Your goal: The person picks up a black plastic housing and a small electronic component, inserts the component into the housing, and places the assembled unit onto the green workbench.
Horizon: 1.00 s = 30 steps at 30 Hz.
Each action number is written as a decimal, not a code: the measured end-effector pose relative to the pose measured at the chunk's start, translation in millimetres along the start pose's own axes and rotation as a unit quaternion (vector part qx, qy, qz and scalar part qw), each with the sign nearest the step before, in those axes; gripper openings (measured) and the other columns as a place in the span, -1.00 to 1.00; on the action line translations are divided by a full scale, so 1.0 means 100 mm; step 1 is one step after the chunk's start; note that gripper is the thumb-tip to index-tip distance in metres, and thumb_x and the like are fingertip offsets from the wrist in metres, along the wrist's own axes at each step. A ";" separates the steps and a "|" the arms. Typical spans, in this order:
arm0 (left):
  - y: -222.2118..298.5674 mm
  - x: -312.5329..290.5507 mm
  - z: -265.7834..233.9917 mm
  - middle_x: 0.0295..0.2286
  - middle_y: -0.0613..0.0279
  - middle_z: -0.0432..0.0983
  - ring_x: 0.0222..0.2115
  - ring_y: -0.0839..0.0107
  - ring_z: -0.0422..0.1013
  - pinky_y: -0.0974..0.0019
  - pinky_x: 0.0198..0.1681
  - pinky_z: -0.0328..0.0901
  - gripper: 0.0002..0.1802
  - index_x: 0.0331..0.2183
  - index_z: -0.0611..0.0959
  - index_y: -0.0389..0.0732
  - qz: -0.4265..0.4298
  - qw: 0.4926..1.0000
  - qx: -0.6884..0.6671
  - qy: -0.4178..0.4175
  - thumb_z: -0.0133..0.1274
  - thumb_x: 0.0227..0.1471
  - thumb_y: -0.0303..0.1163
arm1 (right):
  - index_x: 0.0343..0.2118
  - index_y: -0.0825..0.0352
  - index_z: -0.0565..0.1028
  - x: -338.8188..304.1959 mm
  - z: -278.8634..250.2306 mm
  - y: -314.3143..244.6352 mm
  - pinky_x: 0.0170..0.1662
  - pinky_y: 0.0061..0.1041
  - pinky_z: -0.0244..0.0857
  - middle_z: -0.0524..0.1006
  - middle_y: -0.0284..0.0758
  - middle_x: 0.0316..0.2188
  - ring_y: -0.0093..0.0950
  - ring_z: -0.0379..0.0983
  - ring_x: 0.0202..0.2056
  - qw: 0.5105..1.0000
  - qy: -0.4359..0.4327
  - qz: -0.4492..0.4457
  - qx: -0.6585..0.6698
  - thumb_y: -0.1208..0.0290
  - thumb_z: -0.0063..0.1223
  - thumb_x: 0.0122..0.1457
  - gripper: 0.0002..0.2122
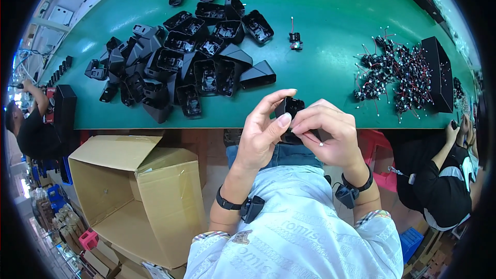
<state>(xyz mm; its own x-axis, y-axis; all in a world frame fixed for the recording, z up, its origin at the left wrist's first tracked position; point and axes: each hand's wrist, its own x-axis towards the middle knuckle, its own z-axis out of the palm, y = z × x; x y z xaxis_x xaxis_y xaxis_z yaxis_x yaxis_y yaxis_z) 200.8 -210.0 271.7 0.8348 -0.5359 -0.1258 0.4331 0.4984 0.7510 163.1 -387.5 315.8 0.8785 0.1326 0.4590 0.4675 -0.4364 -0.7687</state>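
A: What's the biggest thing around the hands?
B: The green table point(330, 13), stretching out beyond both of them. Below and left of the left hand point(263, 132) is an open cardboard box point(170, 206).
A: And on the table?
B: Beyond the left hand and to its left, a pile of black housings point(173, 61). Well to the right of the right hand point(328, 126), a heap of small wired parts point(411, 75), with a black bin point(436, 72) just beyond it.
A: Anything nearer?
B: A lone wired part point(295, 41), straight ahead of the hands, well apart from both heaps.
A: What about the left hand itself?
B: It's part-closed, thumb and fingers gripping a small black housing point(292, 106) at the table's near edge.
A: And the right?
B: Its thumb and fingertips are bunched together against that housing's right side. I can't tell what they pinch. A thin red wire point(312, 138) shows at those fingers, ending in a tiny white plug point(321, 144).
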 end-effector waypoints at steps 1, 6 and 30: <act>0.00 0.02 -0.01 0.06 0.16 0.40 -0.38 0.76 0.27 0.65 -0.43 0.15 -0.45 0.19 0.48 -0.27 -0.003 1.000 -0.004 -0.004 0.17 0.20 -0.36 | -0.42 0.33 0.61 -0.01 0.01 0.02 -0.22 -0.48 0.42 0.68 -0.33 -0.39 -0.40 0.57 -0.36 1.000 0.013 0.004 0.017 0.76 0.31 -0.18 -0.77; 0.00 -0.01 -0.05 0.06 0.14 0.39 -0.25 0.66 0.38 0.60 -0.27 0.27 -0.44 0.18 0.48 -0.28 0.015 0.999 -0.029 0.005 0.20 0.18 -0.39 | -0.35 0.32 0.62 -0.11 0.05 -0.05 -0.08 -0.42 0.39 0.70 -0.32 -0.33 -0.38 0.51 -0.28 0.998 0.011 0.061 0.003 0.69 0.27 -0.12 -0.78; 0.04 0.09 0.09 -0.03 0.12 0.46 -0.21 0.50 0.47 0.45 -0.17 0.38 -0.61 0.00 0.72 -0.27 0.227 0.921 0.318 0.015 0.07 0.31 -0.21 | -0.24 0.39 0.61 -0.47 0.12 0.19 0.17 -0.38 0.30 0.50 -0.15 0.05 -0.39 0.43 0.11 0.838 0.050 0.285 0.462 0.31 0.50 -0.12 -0.61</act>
<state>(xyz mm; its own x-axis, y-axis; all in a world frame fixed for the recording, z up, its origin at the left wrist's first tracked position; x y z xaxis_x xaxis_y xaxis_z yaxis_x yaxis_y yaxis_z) 207.0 -219.0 279.8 0.8944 -0.3467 0.2826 -0.2400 0.1612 0.9573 131.7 -391.2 274.5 0.9940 0.0413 -0.1010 -0.1084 0.4789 -0.8711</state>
